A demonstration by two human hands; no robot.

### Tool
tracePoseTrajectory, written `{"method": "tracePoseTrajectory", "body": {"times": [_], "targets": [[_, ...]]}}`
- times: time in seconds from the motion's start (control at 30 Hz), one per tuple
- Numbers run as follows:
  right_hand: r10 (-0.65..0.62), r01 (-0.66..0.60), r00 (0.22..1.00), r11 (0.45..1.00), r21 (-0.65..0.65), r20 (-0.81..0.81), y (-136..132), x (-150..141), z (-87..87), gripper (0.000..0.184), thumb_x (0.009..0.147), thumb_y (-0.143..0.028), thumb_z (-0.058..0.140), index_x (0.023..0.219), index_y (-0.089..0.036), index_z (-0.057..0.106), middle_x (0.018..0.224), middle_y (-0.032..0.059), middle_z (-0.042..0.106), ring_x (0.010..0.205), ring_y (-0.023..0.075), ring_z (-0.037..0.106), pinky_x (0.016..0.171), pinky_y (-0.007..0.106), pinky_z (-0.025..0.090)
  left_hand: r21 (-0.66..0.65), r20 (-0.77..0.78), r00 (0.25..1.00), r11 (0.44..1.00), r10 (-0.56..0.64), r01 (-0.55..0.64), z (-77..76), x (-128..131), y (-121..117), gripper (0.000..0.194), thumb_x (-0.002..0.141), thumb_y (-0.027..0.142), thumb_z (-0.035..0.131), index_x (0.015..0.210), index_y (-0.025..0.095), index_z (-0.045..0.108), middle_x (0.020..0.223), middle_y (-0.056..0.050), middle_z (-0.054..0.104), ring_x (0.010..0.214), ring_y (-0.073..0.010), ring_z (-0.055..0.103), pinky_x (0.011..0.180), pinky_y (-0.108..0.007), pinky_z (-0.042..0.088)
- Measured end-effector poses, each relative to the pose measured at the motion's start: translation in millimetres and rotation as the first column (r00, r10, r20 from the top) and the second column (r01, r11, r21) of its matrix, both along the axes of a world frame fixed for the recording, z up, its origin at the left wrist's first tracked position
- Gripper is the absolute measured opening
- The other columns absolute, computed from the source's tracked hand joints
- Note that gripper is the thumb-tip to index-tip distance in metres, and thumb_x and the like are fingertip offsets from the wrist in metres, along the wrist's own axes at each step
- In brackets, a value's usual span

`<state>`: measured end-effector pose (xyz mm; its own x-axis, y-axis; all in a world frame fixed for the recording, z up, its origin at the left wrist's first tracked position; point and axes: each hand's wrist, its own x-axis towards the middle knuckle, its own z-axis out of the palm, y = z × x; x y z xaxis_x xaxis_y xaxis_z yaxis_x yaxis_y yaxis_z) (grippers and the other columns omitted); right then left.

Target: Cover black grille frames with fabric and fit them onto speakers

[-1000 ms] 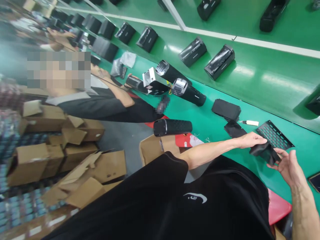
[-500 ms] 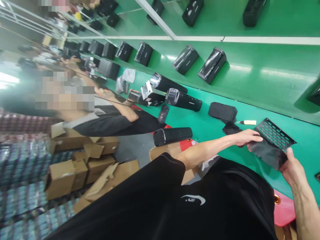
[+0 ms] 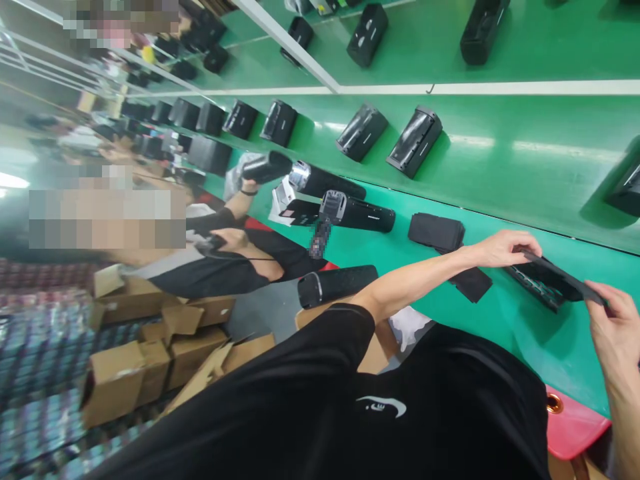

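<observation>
Both hands grip a black slotted grille panel [image 3: 537, 285], which is tilted up off the green table with a dark sheet against it. My left hand [image 3: 507, 249] pinches its upper left corner, thumb underneath. At the right end, my right hand [image 3: 615, 313] is closed on the edge. How far the sheet covers the panel is hard to see from this angle. Left of the panel, under my left forearm, lies a loose black cloth piece [image 3: 473, 283]. A stack of folded black cloth pieces [image 3: 436, 230] sits beyond it.
Black cylindrical speakers [image 3: 367, 212] lie on the table beside a white-and-black box [image 3: 295, 203]. More speaker bodies [image 3: 415, 141] stand along the green conveyor [image 3: 500, 173]. At left, a co-worker [image 3: 215, 260] handles a dark cylinder. Cardboard boxes [image 3: 125, 380] are on the floor.
The grille panel has been lifted and tilted between my hands, with the dark sheet against it. My left hand has moved right and away from me. The co-worker has raised a dark cylinder.
</observation>
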<state>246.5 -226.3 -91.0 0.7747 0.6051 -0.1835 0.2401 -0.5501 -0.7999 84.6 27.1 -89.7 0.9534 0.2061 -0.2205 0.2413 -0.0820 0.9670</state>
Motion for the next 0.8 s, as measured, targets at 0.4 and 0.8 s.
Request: {"method": "tracePoseTrajectory", "body": {"times": [0.4, 0.8], "targets": [[0.347, -0.269, 0.885, 0.925, -0.267, 0.310, -41.3, -58.1, -52.4, 0.038, 0.089, -0.030, 0.050, 0.111, -0.022, 0.080, 0.156, 0.0160, 0.044, 0.149, 0.0445, 0.033, 0.111, 0.068, 0.035, 0.605, -0.162, 0.958, 0.743, -0.238, 0.287, -48.3, -52.7, -33.4, 0.042, 0.086, 0.010, 0.054, 0.112, 0.032, 0.080, 0.143, -0.011, 0.061, 0.138, -0.0303, 0.047, 0.116, -0.052, 0.040], [-0.024, -0.006, 0.998, 0.887, -0.462, -0.059, -22.1, -32.7, -40.6, 0.048, 0.078, -0.068, 0.063, 0.092, -0.023, 0.071, 0.082, 0.0080, 0.070, 0.072, 0.0271, 0.059, 0.078, 0.043, 0.047, 0.597, -0.466, 0.860, 0.792, 0.207, 0.132, -52.6, -16.2, -34.1, 0.048, 0.093, 0.068, 0.063, 0.097, 0.022, 0.072, 0.104, -0.009, 0.065, 0.109, -0.0281, 0.056, 0.098, -0.042, 0.048]]}}
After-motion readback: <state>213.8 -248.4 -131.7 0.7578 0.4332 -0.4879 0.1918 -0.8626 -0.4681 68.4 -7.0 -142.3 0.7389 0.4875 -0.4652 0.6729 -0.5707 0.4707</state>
